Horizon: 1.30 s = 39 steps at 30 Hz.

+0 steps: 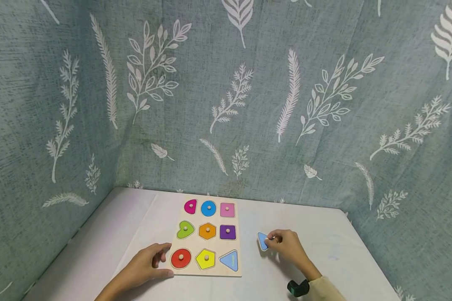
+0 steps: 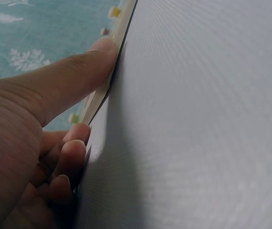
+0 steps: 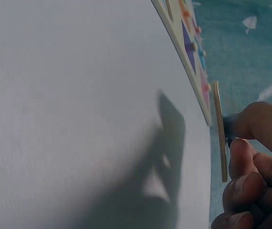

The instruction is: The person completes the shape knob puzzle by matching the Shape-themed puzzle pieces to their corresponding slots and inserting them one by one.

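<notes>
A wooden peg puzzle board (image 1: 196,267) lies on the white table with colourful knobbed shapes in it, among them a red circle (image 1: 186,263), a yellow pentagon (image 1: 201,263) and a purple square (image 1: 223,236). Its near right recess is a light blue triangle (image 1: 231,263) without a knob. My left hand (image 1: 145,265) holds the board's near left corner, thumb and fingers against the edges. To the right of the board, my right hand (image 1: 288,246) pinches the blue triangle piece (image 1: 262,241) by its knob. In the right wrist view the piece (image 3: 220,133) appears edge-on, above the table.
The white table (image 1: 324,238) stretches out on both sides of the board. A blue-green curtain (image 1: 196,159) with white leaf prints stands behind and at the sides. A black strap-like device (image 1: 298,288) sits at my right wrist.
</notes>
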Tool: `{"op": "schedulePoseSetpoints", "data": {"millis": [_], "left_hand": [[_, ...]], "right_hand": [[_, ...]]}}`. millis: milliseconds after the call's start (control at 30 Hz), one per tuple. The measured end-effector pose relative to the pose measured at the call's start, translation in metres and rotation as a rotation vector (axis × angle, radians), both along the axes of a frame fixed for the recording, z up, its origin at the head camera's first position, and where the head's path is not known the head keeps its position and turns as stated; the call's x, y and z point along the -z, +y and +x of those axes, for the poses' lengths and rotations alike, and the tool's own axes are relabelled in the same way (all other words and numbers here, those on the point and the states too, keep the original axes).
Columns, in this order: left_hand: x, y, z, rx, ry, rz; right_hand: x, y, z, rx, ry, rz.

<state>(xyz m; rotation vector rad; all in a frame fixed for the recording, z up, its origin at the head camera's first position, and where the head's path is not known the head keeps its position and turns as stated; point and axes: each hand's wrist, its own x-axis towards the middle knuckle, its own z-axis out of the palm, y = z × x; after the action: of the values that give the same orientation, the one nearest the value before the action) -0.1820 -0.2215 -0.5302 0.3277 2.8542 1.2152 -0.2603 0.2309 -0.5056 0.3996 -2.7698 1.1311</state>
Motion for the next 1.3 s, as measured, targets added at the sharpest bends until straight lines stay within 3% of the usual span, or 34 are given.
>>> {"op": "schedulePoseSetpoints", "data": {"millis": [733, 1067, 1300], "left_hand": [[0.000, 0.000, -0.001, 0.005, -0.015, 0.033], [0.001, 0.000, -0.001, 0.006, -0.005, 0.015], [0.002, 0.000, -0.002, 0.011, 0.014, 0.007]], "right_hand": [[0.005, -0.047, 0.008, -0.202, 0.027, 0.033], [0.010, -0.064, 0.014, -0.292, -0.025, -0.008], [0.012, -0.077, 0.017, -0.320, -0.058, 0.018]]}}
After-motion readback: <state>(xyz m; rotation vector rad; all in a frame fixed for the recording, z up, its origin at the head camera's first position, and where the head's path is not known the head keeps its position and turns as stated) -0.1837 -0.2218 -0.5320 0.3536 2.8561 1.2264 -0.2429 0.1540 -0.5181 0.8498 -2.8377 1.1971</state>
